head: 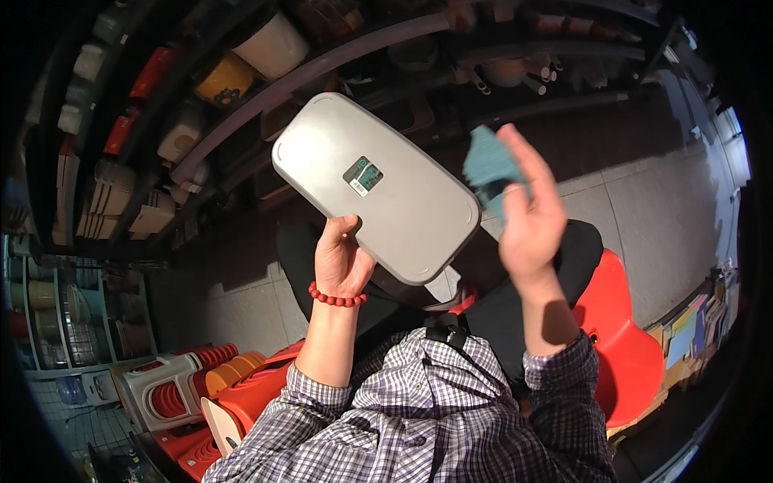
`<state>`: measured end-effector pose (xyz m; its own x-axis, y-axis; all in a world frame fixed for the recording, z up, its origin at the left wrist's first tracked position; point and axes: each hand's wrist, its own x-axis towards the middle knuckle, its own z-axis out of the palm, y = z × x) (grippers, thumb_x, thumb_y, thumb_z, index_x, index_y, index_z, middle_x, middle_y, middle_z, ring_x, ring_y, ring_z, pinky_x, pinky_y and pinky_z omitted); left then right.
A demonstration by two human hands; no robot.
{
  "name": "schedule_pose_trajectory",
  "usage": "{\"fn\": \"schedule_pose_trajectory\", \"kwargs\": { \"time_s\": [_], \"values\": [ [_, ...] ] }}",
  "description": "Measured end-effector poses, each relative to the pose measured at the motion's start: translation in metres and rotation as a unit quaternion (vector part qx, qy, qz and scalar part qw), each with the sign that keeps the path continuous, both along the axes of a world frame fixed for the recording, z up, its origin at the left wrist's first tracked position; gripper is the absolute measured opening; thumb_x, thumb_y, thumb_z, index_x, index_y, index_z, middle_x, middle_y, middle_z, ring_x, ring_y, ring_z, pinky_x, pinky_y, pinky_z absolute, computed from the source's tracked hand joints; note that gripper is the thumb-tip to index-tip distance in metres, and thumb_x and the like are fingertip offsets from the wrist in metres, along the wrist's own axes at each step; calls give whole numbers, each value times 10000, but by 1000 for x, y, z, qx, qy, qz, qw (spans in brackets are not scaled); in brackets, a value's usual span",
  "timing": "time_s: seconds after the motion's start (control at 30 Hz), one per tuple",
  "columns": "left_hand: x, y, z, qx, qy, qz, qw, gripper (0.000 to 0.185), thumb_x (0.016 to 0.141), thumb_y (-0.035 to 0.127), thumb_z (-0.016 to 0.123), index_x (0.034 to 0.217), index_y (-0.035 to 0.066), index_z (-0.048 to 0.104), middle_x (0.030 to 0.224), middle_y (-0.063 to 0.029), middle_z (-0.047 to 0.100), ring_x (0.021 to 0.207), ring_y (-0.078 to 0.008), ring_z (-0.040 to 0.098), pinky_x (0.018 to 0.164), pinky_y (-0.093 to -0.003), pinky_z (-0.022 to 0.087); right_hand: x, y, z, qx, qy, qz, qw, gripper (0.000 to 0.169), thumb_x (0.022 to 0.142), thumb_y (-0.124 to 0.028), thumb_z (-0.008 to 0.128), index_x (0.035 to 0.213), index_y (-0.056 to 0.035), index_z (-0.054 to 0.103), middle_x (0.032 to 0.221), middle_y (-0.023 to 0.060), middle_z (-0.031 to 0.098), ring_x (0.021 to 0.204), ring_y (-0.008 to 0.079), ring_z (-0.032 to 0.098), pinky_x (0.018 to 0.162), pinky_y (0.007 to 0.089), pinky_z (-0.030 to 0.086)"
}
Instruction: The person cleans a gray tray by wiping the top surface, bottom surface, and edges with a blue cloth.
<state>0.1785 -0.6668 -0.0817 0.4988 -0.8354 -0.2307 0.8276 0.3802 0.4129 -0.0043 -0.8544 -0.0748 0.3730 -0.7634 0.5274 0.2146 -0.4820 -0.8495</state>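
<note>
My left hand (pixel 344 256), with a red bead bracelet at its wrist, grips the lower edge of a grey rectangular tray or lid (pixel 398 211) with rounded corners. The thumb lies on its flat face, and the fingers are hidden behind it. A label (pixel 363 176) with writing and a barcode is stuck near the middle of that face. To the right of the tray, apart from it, my right hand (pixel 534 211) holds a folded teal cloth (pixel 492 160) between thumb and fingers. This hand is slightly blurred.
Dark shelves (pixel 386 36) with containers and kitchenware curve around the front and left. Red and white plastic stools (pixel 175 386) are stacked at the lower left. A red plastic chair (pixel 628 350) is at the right, beside a row of books or folders (pixel 694 332). Tiled floor (pixel 652 199) shows beyond my knees.
</note>
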Motion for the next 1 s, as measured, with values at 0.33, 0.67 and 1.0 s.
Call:
{"fn": "schedule_pose_trajectory", "kwargs": {
  "time_s": [0.33,0.67,1.0],
  "values": [
    [10,9,-16,49,7,2,999,325,941,124,590,1234,-14,613,1127,-151,718,1022,-297,708,959,-454,581,32,126,0,-241,270,211,908,607,857,-165,592,1426,43,541,1560,225,467,1491,335,400,1240,528,259],
    [-4,6,-16,19,-5,10,1000,532,877,17,590,1403,-29,525,1399,-174,597,1316,-343,563,1156,-514,441,35,20,-24,1,249,88,964,541,909,-148,562,1411,52,542,1509,261,501,1425,410,454,1188,563,325],
    [-8,14,-12,-72,52,-81,993,436,1056,370,545,1300,17,620,1281,-154,684,1195,-318,654,1056,-488,526,48,136,-9,-208,223,119,945,613,880,-223,626,1434,27,541,1585,245,424,1478,386,408,1216,529,295]
  ]
}}
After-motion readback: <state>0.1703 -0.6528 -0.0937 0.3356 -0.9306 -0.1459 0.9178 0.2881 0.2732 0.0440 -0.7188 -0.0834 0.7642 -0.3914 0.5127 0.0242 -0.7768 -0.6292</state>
